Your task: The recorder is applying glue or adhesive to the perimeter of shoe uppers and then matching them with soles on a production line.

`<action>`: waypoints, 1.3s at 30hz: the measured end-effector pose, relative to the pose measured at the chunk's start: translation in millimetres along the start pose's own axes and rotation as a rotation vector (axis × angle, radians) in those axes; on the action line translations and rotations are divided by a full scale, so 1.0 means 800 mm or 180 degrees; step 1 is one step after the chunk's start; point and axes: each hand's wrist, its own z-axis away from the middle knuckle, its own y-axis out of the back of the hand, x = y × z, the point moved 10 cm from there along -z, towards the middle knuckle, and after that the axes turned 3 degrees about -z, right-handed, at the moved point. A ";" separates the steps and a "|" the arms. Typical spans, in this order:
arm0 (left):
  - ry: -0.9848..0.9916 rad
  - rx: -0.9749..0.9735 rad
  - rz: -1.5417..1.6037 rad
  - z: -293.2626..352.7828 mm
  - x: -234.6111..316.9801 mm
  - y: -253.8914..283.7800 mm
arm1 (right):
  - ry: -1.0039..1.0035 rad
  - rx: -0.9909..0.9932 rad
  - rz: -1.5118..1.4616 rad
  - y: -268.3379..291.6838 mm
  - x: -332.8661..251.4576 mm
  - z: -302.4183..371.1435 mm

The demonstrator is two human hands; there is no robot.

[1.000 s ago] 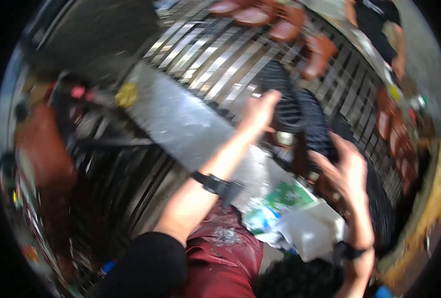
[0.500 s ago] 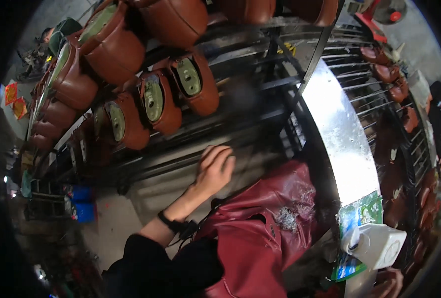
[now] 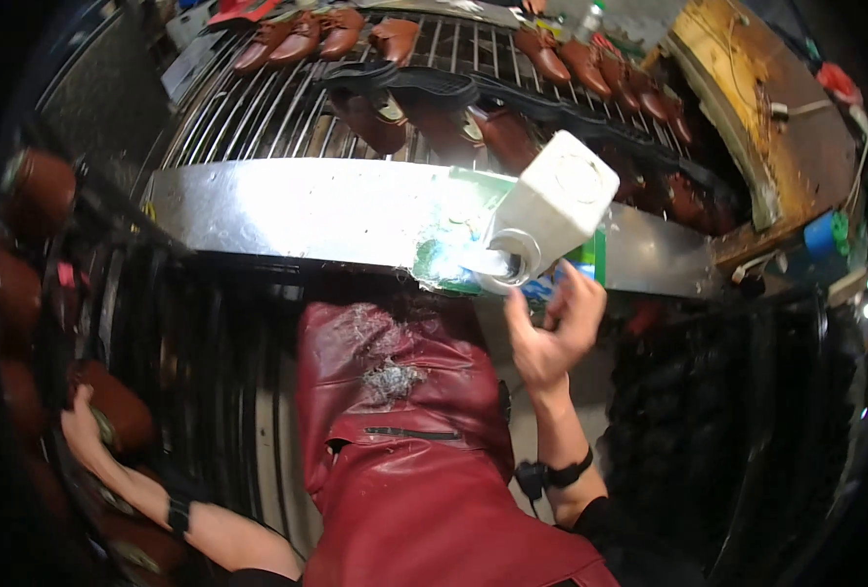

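At the left, my left hand has its fingers closed on the edge of a brown leather shoe on the rack, with a pale green last showing in its opening. My right hand is raised just below a white plastic jug, thumb and fingers apart and nothing visible between them. The jug lies tipped on a green printed sheet, its round mouth toward me. Whether a fingertip touches the jug, I cannot tell. Under the sheet runs a shiny metal ledge.
A dark red apron with a whitish crusted patch covers my lap. Beyond the ledge, a rack of metal bars carries several brown shoes and black soles. A worn wooden panel stands far right.
My view has swung right, from the shoe rack to the ledge. My left hand, empty before, is now on a shoe. My right hand shows more fully beside the jug.
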 end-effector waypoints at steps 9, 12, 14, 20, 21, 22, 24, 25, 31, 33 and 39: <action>0.3022 0.0119 0.3095 0.230 -0.177 -0.127 | 0.0243 -0.0708 0.0320 -0.083 0.044 -0.029; 0.3195 -0.0756 0.3838 0.227 -0.005 -0.235 | -0.0576 -0.0598 0.0043 -0.071 0.072 -0.027; 0.3314 -0.1374 0.4227 0.230 0.043 -0.289 | 0.0071 -0.0843 0.0340 -0.085 0.061 -0.024; 0.2609 -0.3761 0.4026 0.257 0.118 -0.421 | -0.0584 -0.0244 -0.0494 -0.046 0.070 -0.029; 0.3184 -0.4280 0.3246 0.273 0.119 -0.439 | -0.0897 -0.0338 -0.0764 -0.049 0.084 -0.018; 0.3197 -0.4348 0.3224 0.276 0.136 -0.440 | -0.0770 -0.0565 -0.0487 -0.053 0.082 -0.011; 0.2732 -0.3675 0.2709 0.261 0.158 -0.443 | -0.0750 -0.0448 -0.0182 -0.034 0.072 -0.003; 0.2501 -0.3355 0.2449 0.252 0.157 -0.440 | -0.0851 -0.0385 -0.0010 -0.019 0.068 0.006; -0.1280 -0.1336 0.2455 0.199 0.195 -0.402 | -0.2194 -0.0289 -0.1468 -0.016 0.103 0.025; -0.2136 -0.1848 0.1483 0.217 0.214 -0.414 | -0.1705 -0.0703 -0.1791 -0.053 0.099 0.025; -0.2061 -0.1845 0.1146 0.222 0.212 -0.407 | -0.2920 -0.1432 -0.3407 -0.225 0.052 0.048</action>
